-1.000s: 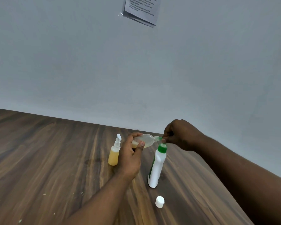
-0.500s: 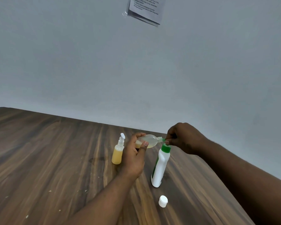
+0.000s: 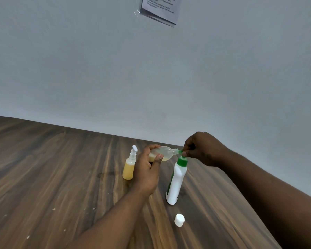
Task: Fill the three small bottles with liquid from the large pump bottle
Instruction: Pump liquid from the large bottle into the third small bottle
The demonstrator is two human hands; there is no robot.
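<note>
Left hand (image 3: 147,174) fingers grasp clear small bottle (image 3: 162,153) sideways, right hand (image 3: 202,150) fingers pinch its green cap (image 3: 180,151) just above white bottle (image 3: 176,184) on counter (image 3: 61,177); probably capping/uncapping step, next needs twisting cap.

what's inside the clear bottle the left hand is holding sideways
Pale yellowish liquid pools along the lower side of the clear bottle, well short of full; the rest looks empty. The left hand covers its base end, and the right hand pinches a green piece at its neck, hiding the opening.

Clear bottle (image 3: 162,154) sideways; yellow pump bottle (image 3: 129,168) upright.
</note>
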